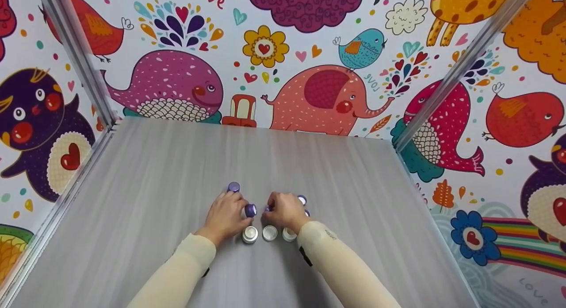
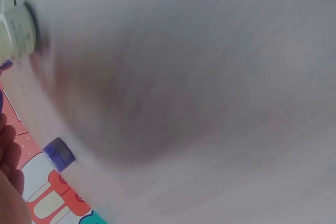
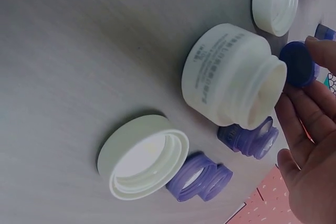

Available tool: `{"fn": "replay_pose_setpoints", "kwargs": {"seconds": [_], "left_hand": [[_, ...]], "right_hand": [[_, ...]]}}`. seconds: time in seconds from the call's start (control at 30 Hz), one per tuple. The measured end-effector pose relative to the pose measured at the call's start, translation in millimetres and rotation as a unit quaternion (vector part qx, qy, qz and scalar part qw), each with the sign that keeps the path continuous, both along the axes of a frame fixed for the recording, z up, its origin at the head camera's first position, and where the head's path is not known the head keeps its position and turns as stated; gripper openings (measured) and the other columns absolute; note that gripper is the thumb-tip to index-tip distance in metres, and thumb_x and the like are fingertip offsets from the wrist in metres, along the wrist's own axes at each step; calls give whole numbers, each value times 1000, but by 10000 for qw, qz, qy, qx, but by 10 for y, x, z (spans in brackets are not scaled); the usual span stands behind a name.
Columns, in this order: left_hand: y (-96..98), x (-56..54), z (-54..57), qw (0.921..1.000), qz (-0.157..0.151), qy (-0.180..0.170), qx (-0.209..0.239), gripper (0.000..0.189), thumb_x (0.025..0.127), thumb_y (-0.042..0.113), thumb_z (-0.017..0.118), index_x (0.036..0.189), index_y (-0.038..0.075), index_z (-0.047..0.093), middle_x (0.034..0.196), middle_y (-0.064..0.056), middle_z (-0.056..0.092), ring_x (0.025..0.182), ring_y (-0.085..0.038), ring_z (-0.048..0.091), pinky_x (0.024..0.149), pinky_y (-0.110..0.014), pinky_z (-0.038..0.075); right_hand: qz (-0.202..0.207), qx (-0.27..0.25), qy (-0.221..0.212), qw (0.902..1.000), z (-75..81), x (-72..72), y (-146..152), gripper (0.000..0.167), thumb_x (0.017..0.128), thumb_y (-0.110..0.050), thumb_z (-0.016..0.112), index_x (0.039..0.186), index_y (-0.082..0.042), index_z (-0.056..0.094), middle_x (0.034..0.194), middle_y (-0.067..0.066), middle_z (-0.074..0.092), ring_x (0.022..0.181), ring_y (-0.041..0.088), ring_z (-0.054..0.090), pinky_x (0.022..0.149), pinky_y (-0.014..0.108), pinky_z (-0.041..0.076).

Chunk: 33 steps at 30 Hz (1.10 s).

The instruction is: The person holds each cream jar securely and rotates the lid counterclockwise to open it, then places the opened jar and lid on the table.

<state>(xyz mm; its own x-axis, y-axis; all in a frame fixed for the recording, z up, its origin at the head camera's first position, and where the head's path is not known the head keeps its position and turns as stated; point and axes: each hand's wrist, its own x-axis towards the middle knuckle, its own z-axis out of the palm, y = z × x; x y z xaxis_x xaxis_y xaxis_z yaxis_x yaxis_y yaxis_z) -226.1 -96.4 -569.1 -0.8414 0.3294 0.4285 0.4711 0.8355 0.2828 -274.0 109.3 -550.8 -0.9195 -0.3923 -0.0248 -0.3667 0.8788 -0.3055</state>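
My left hand [image 1: 224,214] grips a small purple jar [image 1: 250,210] between thumb and fingers, its pale end turned to the right. In the head view my right hand [image 1: 284,209] is curled close beside it. The right wrist view shows that hand pinching a dark purple lid [image 3: 298,65]. Just beside those fingers an open white jar [image 3: 228,77] stands on the table. Beyond the left fingers sits another purple piece [image 1: 234,186]. Nearer the body are another open white jar [image 1: 250,234] and an upturned white lid [image 1: 269,233].
Two small purple containers, one [image 3: 247,139] near the white jar and one [image 3: 197,179] farther off, lie right of my right hand. A second white lid [image 3: 142,158] is under the right forearm. Patterned panels [image 1: 283,91] border the grey table [image 1: 177,157].
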Motion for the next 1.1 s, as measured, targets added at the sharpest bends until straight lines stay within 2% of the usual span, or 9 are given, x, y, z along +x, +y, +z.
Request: {"fn": "replay_pose_setpoints", "kwargs": {"seconds": [0.17, 0.37, 0.6, 0.8, 0.9, 1.1], "left_hand": [[-9, 7, 0, 10000, -18, 77, 7, 38, 72, 35, 82, 93, 4, 74, 92, -5, 65, 89, -26, 58, 83, -43, 45], [-23, 13, 2, 10000, 34, 28, 49, 38, 72, 35, 82, 92, 4, 74, 90, -5, 64, 88, -28, 58, 82, -43, 44], [-31, 22, -2, 10000, 24, 26, 74, 38, 72, 35, 82, 92, 4, 74, 91, -5, 64, 88, -27, 58, 82, -43, 44], [-31, 26, -18, 10000, 31, 12, 49, 38, 72, 36, 82, 93, 4, 74, 92, -5, 64, 89, -27, 58, 82, -43, 44], [-27, 27, -20, 10000, 5, -14, 62, 38, 73, 35, 82, 93, 4, 74, 92, -6, 64, 89, -28, 58, 83, -43, 44], [-36, 31, -10, 10000, 28, 76, 29, 37, 72, 35, 81, 92, 5, 74, 90, -5, 63, 87, -28, 58, 80, -43, 44]], "right_hand": [[48, 189, 176, 9997, 14, -5, 1, 25, 76, -36, 80, 84, -18, 66, 73, -9, 62, 66, 11, 58, 63, 33, 50], [29, 279, 117, 9995, 38, -4, -16, 25, 73, -35, 81, 84, -18, 66, 71, -9, 60, 65, 12, 57, 62, 34, 49], [153, 617, 6, 9980, 71, -27, -39, 36, 73, -32, 81, 104, -15, 74, 91, -4, 72, 85, 18, 66, 81, 38, 51], [426, 770, 247, 9958, 68, -37, -39, 33, 75, -30, 79, 105, -16, 76, 94, -4, 73, 87, 18, 68, 95, 42, 46], [500, 698, 414, 9954, 52, -23, -39, 29, 78, -29, 77, 104, -15, 76, 92, -4, 74, 87, 17, 69, 98, 42, 44], [445, 711, 539, 9950, 53, 7, -48, 26, 79, -27, 75, 101, -16, 77, 89, -5, 74, 86, 18, 69, 94, 42, 46]]}}
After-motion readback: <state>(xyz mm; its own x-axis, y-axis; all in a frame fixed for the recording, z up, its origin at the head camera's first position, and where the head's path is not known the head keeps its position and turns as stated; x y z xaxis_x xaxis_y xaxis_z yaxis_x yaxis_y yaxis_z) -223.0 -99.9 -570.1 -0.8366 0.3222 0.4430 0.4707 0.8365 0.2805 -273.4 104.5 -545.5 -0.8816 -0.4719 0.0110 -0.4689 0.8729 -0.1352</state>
